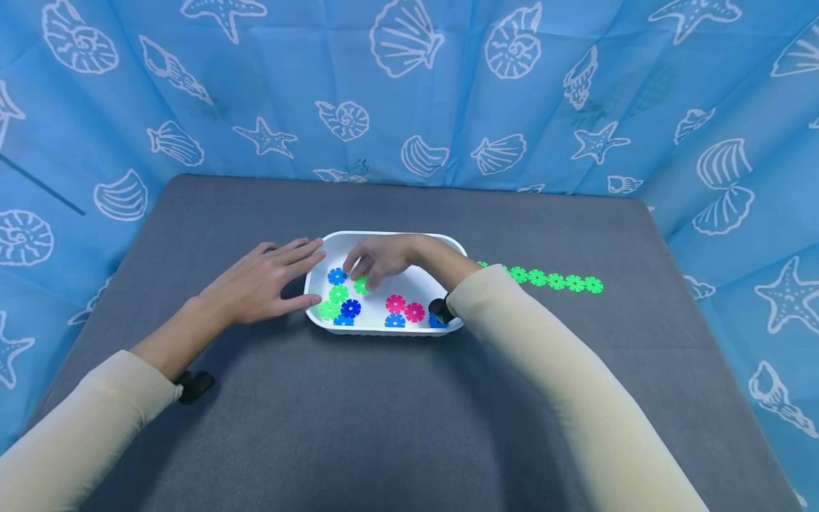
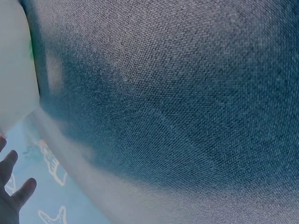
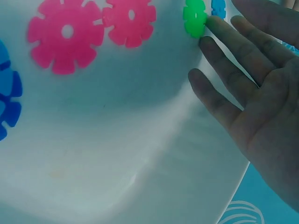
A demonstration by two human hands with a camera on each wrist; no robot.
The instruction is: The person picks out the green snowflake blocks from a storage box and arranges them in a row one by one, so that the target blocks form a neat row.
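My right hand (image 1: pixel 387 257) reaches into a white tray (image 1: pixel 453 243). Its fingertips hover around a green notched plastic disc (image 1: pixel 360 286) near the tray's left half. The right wrist view shows those fingers stretched out, one tip close to or touching the green disc (image 3: pixel 194 18); contact is hard to tell. At the tray's left edge my left hand (image 1: pixel 265 279) lies with fingers spread, the tips by the rim. Light green discs (image 1: pixel 329 309), a dark blue disc (image 1: pixel 350 308) and pink discs (image 1: pixel 396 304) lie in the tray. Only part of the left hand (image 2: pixel 14 186) enters the left wrist view.
To the tray's right, a row of joined green discs (image 1: pixel 556 281) lies on the grey table (image 1: pixel 409 412), its left end hidden behind the right forearm. A blue curtain (image 1: pixel 307 71) with shell drawings hangs behind the table and at its sides.
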